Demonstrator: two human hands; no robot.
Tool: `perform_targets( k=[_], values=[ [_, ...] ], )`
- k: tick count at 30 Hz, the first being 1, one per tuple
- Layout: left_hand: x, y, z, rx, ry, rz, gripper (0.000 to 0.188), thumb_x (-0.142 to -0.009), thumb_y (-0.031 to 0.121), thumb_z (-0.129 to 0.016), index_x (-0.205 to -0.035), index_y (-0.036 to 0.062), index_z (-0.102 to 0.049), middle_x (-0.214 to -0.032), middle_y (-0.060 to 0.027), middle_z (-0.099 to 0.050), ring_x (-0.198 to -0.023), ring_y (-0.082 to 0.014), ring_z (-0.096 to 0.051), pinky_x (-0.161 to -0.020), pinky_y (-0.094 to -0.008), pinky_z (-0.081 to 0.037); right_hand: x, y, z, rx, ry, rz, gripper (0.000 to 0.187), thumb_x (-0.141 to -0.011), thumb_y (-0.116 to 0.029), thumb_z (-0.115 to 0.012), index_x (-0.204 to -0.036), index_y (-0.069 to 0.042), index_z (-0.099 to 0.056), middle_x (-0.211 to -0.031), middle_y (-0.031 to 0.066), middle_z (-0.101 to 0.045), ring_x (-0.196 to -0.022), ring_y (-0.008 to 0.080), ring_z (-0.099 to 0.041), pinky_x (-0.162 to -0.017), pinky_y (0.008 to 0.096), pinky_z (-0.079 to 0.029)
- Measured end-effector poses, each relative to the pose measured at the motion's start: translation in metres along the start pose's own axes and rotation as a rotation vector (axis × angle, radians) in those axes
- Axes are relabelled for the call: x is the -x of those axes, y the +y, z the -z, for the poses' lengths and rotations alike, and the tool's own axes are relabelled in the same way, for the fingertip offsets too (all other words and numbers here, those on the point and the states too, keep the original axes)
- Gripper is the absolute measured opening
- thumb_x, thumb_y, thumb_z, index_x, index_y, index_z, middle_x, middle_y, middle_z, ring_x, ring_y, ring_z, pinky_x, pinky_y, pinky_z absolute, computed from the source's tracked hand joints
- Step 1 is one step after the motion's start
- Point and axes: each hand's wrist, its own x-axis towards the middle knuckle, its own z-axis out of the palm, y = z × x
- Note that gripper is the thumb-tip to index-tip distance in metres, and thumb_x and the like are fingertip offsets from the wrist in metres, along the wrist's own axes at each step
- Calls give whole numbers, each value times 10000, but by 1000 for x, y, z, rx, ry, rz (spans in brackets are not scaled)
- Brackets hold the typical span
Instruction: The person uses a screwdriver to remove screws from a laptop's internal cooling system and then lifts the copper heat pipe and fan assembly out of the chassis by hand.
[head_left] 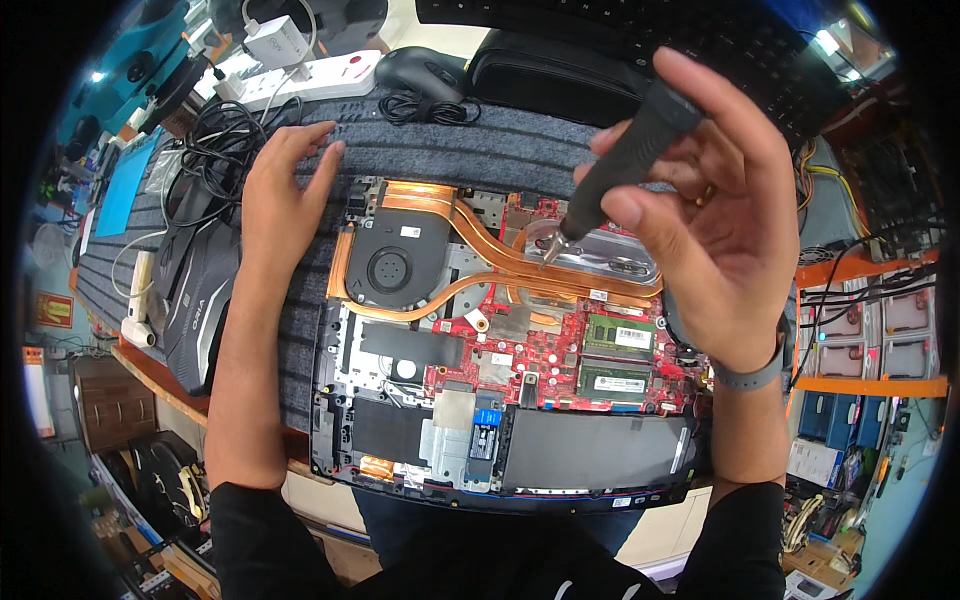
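An opened laptop [490,345] lies with its insides up on a grey striped mat [400,155]. My right hand [710,220] is closed around the black handle of a screwdriver [635,150]. Its metal tip points down at the copper heat pipes [490,250], near the silvery plate; whether it touches a screw is too small to tell. My left hand [285,190] rests by the laptop's far left corner, fingers apart and holding nothing. Close to it is the black cooling fan [398,258]. Two memory sticks [618,335] sit on the red circuit board, and a dark battery [600,448] lies along the near edge.
A black mouse [420,75], a dark pouch [550,72] and a keyboard [770,70] line the far side. A white power strip [310,82] stands at the far left, with tangled black cables [225,140] nearby. Left of my forearm lies a dark box-like bag [200,300]. Orange shelving [870,385] is at right.
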Motion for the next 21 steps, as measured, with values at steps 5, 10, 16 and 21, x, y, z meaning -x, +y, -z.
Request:
perform_targets(
  k=[5,10,16,21],
  values=[
    [5,20,2,26,-40,-138,240,-963,85,-749,-1195,23,-746,-1125,-128,-733,-1046,-250,-713,-947,-342,-532,8,10,-3,115,-37,-26,667,-926,75,-733,-1522,13,-441,-1402,200,-606,-1151,280,-723,-955,409,-659],
    [6,27,4,42,-46,-148,230,-965,56,-732,-1191,14,-743,-1130,-123,-736,-1059,-252,-711,-955,-343,-530,8,29,-6,144,-11,-62,667,-934,61,-739,-1529,4,-442,-1341,179,-644,-1164,258,-722,-980,373,-631],
    [5,23,2,65,-13,-155,226,-954,99,-744,-1170,33,-751,-1083,-119,-726,-1034,-305,-705,-932,-385,-531,9,31,-4,211,-10,-65,674,-940,26,-758,-1537,-14,-448,-1259,159,-695,-1151,237,-729,-966,349,-612],
    [6,22,3,72,-22,-157,225,-959,98,-739,-1172,27,-749,-1090,-122,-727,-1036,-304,-706,-932,-382,-531,9,29,-3,208,-24,-85,679,-944,-3,-768,-1542,-25,-447,-1219,155,-716,-1139,234,-736,-959,349,-609]
  ],
)
